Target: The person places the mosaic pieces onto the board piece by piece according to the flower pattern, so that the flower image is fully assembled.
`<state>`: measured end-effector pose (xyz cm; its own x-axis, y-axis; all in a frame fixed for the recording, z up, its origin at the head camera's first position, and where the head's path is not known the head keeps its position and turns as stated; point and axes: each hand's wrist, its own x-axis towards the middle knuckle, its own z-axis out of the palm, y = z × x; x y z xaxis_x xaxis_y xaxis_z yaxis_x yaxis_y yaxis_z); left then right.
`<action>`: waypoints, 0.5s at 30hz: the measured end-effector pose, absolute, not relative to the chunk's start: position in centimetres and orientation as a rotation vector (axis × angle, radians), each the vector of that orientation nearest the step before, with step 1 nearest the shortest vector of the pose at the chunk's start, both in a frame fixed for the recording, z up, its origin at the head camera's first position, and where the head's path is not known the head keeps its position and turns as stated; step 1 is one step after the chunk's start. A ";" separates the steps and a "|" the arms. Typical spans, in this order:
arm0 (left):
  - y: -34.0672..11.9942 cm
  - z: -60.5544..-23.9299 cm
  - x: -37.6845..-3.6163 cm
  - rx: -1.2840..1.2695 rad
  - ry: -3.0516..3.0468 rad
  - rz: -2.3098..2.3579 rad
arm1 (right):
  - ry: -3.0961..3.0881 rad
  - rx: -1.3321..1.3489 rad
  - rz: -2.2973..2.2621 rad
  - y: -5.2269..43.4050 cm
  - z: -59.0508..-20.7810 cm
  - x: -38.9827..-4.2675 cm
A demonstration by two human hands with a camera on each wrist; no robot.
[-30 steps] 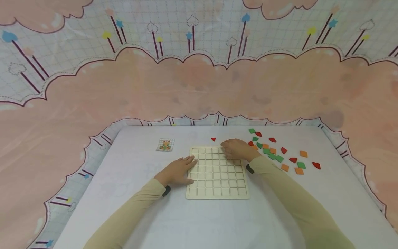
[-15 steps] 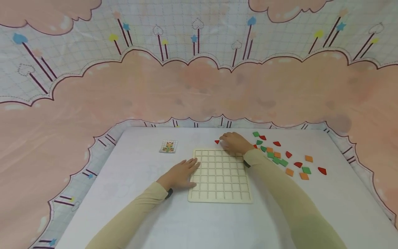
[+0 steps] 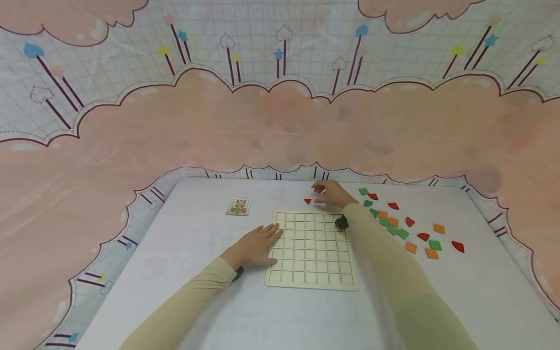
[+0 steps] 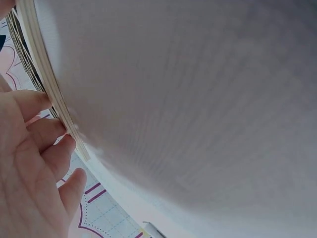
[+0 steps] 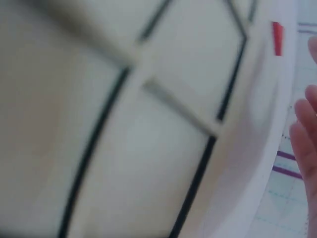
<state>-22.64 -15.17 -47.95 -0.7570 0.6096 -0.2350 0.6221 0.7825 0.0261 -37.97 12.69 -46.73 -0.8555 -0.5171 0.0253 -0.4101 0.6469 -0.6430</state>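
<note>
Two hands work at a wooden grid board (image 3: pixel 310 250) lying flat near the middle of a white table (image 3: pixel 197 301). We see the left hand (image 3: pixel 255 244) spread flat, fingers straight, its tips on the board's left edge; the left wrist view shows those fingers (image 4: pixel 52 131) against the rim. The right hand (image 3: pixel 331 193) hovers past the board's far edge, fingers loosely extended; whether they pinch the small red piece at their tips (image 3: pixel 320 188) we cannot tell. Another red triangle (image 3: pixel 307 201) lies just beside it, apart from the board. Loose green, orange and red tiles (image 3: pixel 407 228) are scattered to the right; a pattern card (image 3: pixel 239 206) sits to the left. We judge the risks to be these: the right sleeve, crossing the board's corner, could drag nearby tiles; a thin, flat piece may slip from the fingertips; uneven pressure from the left hand could shift the board.
</note>
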 end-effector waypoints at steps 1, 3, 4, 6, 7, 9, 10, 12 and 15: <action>-15.2 -47.9 -22.6 0.963 2.744 -0.077 | 2.683 -0.738 -1.049 12.8 -46.8 -38.2; -15.1 -47.8 -22.6 0.959 2.742 -0.076 | 2.637 -0.688 -1.135 13.0 -47.1 -38.5; -15.1 -47.8 -22.5 0.955 2.741 -0.073 | 2.613 -0.663 -1.168 13.0 -47.2 -38.7; -15.2 -47.7 -22.4 0.944 2.741 -0.065 | 2.571 -0.622 -1.203 13.0 -47.5 -38.9; -15.2 -47.7 -22.4 0.943 2.742 -0.061 | 2.550 -0.592 -1.220 13.0 -47.6 -39.0; -15.2 -47.7 -22.4 0.941 2.743 -0.065 | 2.517 -0.569 -1.234 12.9 -47.9 -39.3; -15.2 -47.7 -22.4 0.940 2.743 -0.067 | 2.506 -0.560 -1.231 12.8 -48.0 -39.5; -15.2 -47.7 -22.4 0.945 2.744 -0.068 | 2.479 -0.556 -1.239 12.8 -48.1 -39.7; -15.2 -47.8 -22.5 0.950 2.742 -0.067 | 2.448 -0.591 -1.243 12.6 -48.1 -39.6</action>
<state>-22.50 -15.22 -47.79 -0.7605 0.6041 -0.2381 0.6151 0.7877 0.0340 -39.60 12.63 -48.08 -0.8587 -0.5018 -0.1039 -0.2120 0.5325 -0.8194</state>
